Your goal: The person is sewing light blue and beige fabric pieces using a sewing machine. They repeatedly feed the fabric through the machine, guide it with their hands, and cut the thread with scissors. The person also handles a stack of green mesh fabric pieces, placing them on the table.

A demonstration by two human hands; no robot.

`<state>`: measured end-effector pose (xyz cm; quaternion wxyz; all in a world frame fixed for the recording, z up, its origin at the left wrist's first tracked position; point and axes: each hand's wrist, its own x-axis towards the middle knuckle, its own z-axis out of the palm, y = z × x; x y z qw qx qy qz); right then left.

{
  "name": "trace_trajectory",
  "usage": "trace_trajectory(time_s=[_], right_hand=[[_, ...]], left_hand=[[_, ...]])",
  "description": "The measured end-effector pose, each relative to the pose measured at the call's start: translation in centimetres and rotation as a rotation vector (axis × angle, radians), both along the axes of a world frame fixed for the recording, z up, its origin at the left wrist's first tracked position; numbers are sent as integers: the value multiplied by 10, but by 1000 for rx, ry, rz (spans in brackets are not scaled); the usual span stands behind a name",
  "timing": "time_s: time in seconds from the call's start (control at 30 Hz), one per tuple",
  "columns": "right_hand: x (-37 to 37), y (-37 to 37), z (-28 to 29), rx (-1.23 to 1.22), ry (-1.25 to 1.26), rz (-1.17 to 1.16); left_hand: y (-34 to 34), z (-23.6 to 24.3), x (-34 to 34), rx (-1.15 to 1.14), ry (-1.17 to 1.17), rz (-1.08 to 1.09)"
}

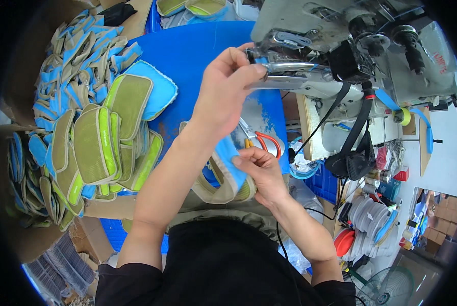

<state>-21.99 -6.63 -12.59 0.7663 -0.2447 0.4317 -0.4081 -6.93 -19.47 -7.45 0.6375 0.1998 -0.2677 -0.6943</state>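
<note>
My left hand [226, 86] is raised at the needle end of a sewing machine [295, 66]. Its thumb and fingers are pinched together by the machine's metal parts, and whatever lies between them is hidden. Lower down, close to my body, my right hand [263, 172] grips the edge of a blue fabric piece with beige binding [227, 160]. The piece hangs in a curved loop over my lap, partly behind my left forearm. Just beyond my right hand lie scissors with orange handles [267, 142], on the blue table [198, 48].
Green mesh pads [93, 145] are heaped at the left, beside a pile of blue-and-beige strips [80, 66]. A blue ribbon [426, 127] and black cables hang from the machine at right. Below stand tape rolls [369, 219] and a green fan [389, 288].
</note>
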Motion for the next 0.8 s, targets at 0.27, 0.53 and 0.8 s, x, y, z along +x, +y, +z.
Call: trace_trajectory(time_s=[0.27,0.53,0.8], right_hand=[[1,1,-2,-14,-9,-11],[3,0,5,2,-8,3],[4,0,3,19,-6,8]], left_hand=[[1,-3,-1,-67,-14,37],[-1,3,-1,16,10,32],[0,11,0,18,13,-10]])
